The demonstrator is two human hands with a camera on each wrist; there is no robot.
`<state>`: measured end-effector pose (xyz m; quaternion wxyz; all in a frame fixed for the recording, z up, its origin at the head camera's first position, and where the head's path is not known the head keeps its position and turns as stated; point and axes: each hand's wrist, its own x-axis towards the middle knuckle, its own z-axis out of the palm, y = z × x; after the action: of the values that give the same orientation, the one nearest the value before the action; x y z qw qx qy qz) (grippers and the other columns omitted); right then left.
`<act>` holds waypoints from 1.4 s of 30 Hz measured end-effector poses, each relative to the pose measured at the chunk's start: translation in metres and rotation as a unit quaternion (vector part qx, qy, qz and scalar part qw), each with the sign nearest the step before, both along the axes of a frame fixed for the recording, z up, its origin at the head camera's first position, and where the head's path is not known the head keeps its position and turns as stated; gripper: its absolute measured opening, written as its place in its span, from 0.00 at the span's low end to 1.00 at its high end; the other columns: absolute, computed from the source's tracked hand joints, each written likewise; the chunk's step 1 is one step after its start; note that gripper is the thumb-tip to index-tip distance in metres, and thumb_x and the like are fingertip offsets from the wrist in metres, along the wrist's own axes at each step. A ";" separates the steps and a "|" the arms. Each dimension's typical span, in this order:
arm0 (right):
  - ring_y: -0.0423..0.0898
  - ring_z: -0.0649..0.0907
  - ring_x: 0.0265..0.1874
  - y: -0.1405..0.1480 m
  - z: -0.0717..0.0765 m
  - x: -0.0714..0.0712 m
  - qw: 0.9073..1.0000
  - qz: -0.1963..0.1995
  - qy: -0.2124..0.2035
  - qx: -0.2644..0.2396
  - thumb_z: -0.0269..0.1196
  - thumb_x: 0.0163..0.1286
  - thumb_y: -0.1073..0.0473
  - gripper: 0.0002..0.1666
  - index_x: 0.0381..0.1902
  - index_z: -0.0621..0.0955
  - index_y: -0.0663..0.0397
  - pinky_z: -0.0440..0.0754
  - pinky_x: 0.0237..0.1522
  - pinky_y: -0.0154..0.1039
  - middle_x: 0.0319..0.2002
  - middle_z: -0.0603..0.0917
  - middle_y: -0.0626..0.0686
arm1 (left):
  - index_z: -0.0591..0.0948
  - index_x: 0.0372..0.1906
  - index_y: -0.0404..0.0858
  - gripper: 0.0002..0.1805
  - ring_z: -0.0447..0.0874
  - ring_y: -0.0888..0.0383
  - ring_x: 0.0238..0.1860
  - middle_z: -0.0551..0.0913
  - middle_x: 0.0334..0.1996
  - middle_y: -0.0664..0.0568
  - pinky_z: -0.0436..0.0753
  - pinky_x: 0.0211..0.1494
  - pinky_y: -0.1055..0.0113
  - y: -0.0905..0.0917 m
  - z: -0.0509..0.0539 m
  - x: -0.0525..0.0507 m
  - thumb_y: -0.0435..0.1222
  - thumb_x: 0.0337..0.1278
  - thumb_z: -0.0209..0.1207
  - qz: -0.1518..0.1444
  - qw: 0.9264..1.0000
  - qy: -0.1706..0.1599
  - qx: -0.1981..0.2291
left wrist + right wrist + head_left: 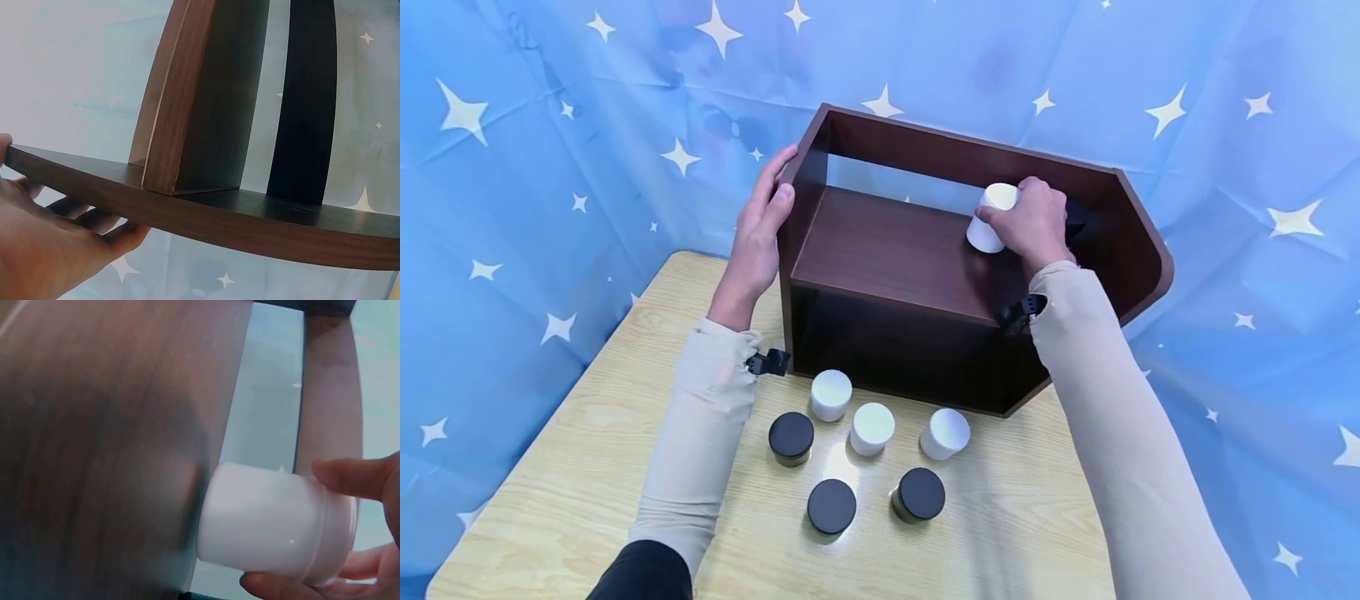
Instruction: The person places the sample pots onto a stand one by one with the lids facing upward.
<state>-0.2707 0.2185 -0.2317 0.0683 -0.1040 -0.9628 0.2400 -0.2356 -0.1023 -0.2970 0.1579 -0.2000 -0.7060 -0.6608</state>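
Note:
My right hand (1033,221) holds a white jar (987,233) by its upper part, over the upper board of a dark brown wooden shelf (887,242). In the right wrist view the thumb and fingers pinch the white jar (269,525) from opposite sides near its lid end; its base is at or just above the board, and I cannot tell which. A dark object (1077,217) shows partly behind this hand. My left hand (760,233) grips the shelf's left side panel, with the thumb near the front edge. The left wrist view shows fingers along the panel's outer face (81,194).
On the wooden table (587,458) before the shelf stand white jars (831,396), (872,429), (945,433) and black-lidded jars (791,437), (832,507), (919,495). A blue curtain with stars (512,167) hangs behind and around the table.

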 end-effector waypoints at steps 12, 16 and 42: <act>0.61 0.71 0.63 0.004 -0.007 -0.004 1.000 -0.008 0.005 0.029 0.62 0.68 0.42 0.42 0.67 0.69 0.68 0.76 0.60 0.56 0.62 0.76 0.67 | 0.60 0.78 0.50 0.30 0.62 0.55 0.73 0.62 0.77 0.54 0.62 0.75 0.51 0.004 0.001 0.000 0.45 0.74 0.42 -0.004 1.000 0.008 0.006; 0.61 0.71 0.64 0.004 -0.006 -0.004 0.999 -0.020 -0.003 0.031 0.62 0.68 0.41 0.44 0.69 0.66 0.67 0.76 0.62 0.57 0.65 0.73 0.67 | 0.60 0.78 0.51 0.30 0.61 0.55 0.73 0.61 0.77 0.54 0.61 0.76 0.51 0.005 0.002 0.001 0.45 0.74 0.42 -0.006 1.000 0.006 0.004; 0.63 0.69 0.69 0.000 -0.003 -0.011 0.999 -0.018 -0.025 0.024 0.65 0.67 0.40 0.53 0.76 0.53 0.59 0.75 0.65 0.62 0.71 0.66 0.68 | 0.59 0.78 0.52 0.30 0.61 0.55 0.74 0.60 0.77 0.55 0.61 0.76 0.49 0.001 0.000 0.002 0.46 0.74 0.41 -0.001 1.000 -0.002 0.001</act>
<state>-0.2817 0.2182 -0.2344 0.0512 -0.1259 -0.9677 0.2126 -0.2337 -0.1010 -0.2971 0.1563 -0.1993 -0.7052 -0.6622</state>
